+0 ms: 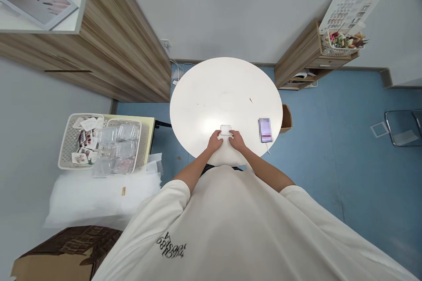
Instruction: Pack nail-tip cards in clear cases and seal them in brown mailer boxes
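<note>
Round white table (211, 96): clear plastic case (226, 130) at 12 o'clock, between your left hand (215, 142) and right hand (237, 140); fingers (220, 133) touch its sides, clamp unclear.

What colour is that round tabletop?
The round tabletop is white, best seen in the head view.

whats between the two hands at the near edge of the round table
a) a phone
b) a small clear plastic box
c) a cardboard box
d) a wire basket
B: the small clear plastic box sits between the left hand and the right hand, near the edge of the round white table.
</note>
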`<state>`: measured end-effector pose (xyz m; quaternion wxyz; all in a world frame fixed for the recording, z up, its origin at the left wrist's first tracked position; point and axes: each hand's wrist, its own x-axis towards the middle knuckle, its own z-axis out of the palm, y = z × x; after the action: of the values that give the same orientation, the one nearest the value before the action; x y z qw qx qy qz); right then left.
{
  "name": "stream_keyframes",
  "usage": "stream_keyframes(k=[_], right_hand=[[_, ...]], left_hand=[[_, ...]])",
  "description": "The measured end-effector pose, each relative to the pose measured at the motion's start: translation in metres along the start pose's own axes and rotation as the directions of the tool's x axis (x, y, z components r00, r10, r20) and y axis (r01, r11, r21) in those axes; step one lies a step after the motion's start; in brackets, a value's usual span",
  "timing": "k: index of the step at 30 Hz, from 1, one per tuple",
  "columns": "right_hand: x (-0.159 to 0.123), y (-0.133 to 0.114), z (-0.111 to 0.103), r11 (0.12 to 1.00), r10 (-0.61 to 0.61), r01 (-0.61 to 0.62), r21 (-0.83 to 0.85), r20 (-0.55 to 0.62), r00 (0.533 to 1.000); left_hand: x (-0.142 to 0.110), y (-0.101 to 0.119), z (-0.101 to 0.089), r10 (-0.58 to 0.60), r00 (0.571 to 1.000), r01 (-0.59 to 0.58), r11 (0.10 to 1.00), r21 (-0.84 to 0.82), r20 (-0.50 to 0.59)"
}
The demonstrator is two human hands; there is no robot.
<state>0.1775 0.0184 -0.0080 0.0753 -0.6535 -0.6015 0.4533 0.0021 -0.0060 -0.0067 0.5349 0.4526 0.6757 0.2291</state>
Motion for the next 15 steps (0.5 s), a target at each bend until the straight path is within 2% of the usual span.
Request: stream_keyframes(k=[4, 8, 15], right_hand=[[0.003, -0.012, -0.008, 1.0, -0.009, 0.009, 0.003, -0.045, 0.999], [0.007, -0.025, -0.018, 1.0, -0.012, 0.012, -0.007, -0.043, 0.999], [0.013, -0.031, -0.024, 0.999, 0.01, -0.011, -0.037, -0.024, 1.0]], left_hand=[[0.002, 0.01, -0.006, 0.056, 0.993, -0.056, 0.998, 0.007, -0.102], [0.008, 0.017, -0.008, 0.061, 0.979, -0.053, 0.998, 0.043, -0.196], [0.02, 0.015, -0.005, 0.009, 0.973, -0.001, 0.999, 0.033, -0.233]])
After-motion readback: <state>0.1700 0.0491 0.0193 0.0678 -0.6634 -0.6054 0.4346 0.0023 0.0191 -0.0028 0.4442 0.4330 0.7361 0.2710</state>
